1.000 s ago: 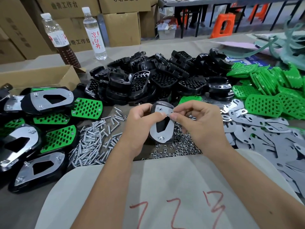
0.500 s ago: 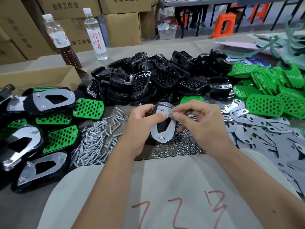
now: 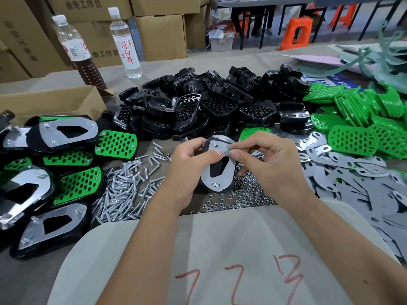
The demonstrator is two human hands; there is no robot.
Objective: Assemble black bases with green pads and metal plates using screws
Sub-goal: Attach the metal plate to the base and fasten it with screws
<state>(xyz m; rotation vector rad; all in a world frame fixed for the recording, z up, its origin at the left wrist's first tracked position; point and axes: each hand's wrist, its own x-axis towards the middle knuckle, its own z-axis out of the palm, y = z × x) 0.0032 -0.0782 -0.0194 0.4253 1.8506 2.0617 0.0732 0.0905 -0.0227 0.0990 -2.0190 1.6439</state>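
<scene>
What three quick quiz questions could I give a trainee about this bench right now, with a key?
1. True or false: both hands hold the part that is being assembled.
2. Which pile lies nearest the left hand? A) screws B) green pads C) bottles
3. Fill in: the pile under the held assembly is made of small metal ____.

Key:
1. True: the left hand and the right hand both pinch it near its top.
2. A: the screws lie just left of that hand; the loose green pads are far right.
3. Nuts.
</scene>
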